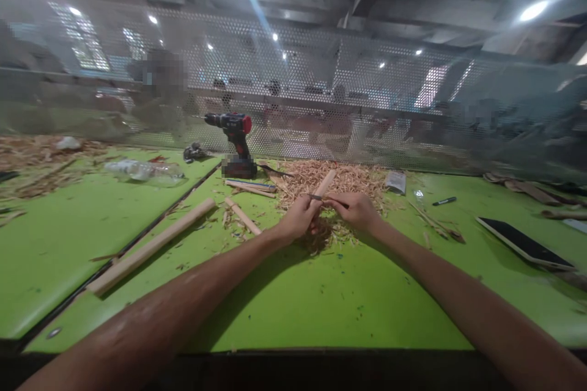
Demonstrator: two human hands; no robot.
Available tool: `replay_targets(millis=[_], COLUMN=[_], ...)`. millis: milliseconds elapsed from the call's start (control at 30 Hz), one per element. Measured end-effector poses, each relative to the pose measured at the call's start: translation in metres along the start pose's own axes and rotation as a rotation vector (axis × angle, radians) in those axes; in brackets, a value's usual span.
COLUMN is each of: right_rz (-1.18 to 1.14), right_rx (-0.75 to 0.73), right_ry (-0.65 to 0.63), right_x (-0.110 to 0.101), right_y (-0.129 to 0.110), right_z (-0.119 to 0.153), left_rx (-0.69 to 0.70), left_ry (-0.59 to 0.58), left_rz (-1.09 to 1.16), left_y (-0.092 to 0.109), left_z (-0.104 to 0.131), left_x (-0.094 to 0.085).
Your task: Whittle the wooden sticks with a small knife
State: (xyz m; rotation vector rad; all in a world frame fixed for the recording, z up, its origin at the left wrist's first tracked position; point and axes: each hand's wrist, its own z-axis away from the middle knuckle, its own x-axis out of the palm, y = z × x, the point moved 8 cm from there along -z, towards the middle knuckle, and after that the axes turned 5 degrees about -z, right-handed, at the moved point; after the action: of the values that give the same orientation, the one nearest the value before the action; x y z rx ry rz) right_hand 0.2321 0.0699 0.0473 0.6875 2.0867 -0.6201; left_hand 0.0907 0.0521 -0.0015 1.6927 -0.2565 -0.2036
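Observation:
My left hand (298, 219) is closed round a pale wooden stick (326, 183), whose upper end points up and away. Fingers of my right hand (356, 210) are wrapped round the dark handle of a knife (337, 201). The thin blade lies across the stick, just above my left hand. Below and behind both hands spreads a heap of curly wood shavings (358, 178). The lower end of the stick is hidden by my left hand.
A cordless drill (237, 137) stands behind, left of the shavings. On the green table (348, 305) lie a thick wooden rod (151, 247), a shorter rod (243, 216), a plastic bottle (147, 171), a marker (444, 201) and a phone (523, 241). A perforated screen (312, 98) runs along the back.

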Motion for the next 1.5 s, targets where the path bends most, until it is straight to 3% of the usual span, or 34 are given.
replay_targets(millis=[133,467,933,1167,1367,1500], right_rz=[-0.044,0.075,0.077,0.089,0.112,0.11], right_rx=[-0.001,-0.012,0.022,0.047,0.03,0.112], right_ry=[-0.043,0.052,0.035,0.032,0.057,0.074], right_x=[0.003,-0.005,-0.012,-0.012,-0.011,-0.016], right_y=[0.01,0.036,0.06,0.076,0.073,0.082], right_z=[0.0,0.0,0.001,0.003,0.003,0.005], left_rx=[0.0,0.01,-0.021,-0.033,-0.024,-0.023], left_ry=[-0.025,-0.064,-0.084,-0.094,-0.088,-0.099], left_rz=[-0.017,-0.047,-0.111,-0.111,-0.112,-0.12], left_y=[-0.007,-0.013,-0.002,-0.005,-0.008,-0.01], left_z=[-0.001,-0.005,0.001,0.0,-0.004,-0.003], left_x=[-0.001,0.001,0.002,0.002,0.002,0.001])
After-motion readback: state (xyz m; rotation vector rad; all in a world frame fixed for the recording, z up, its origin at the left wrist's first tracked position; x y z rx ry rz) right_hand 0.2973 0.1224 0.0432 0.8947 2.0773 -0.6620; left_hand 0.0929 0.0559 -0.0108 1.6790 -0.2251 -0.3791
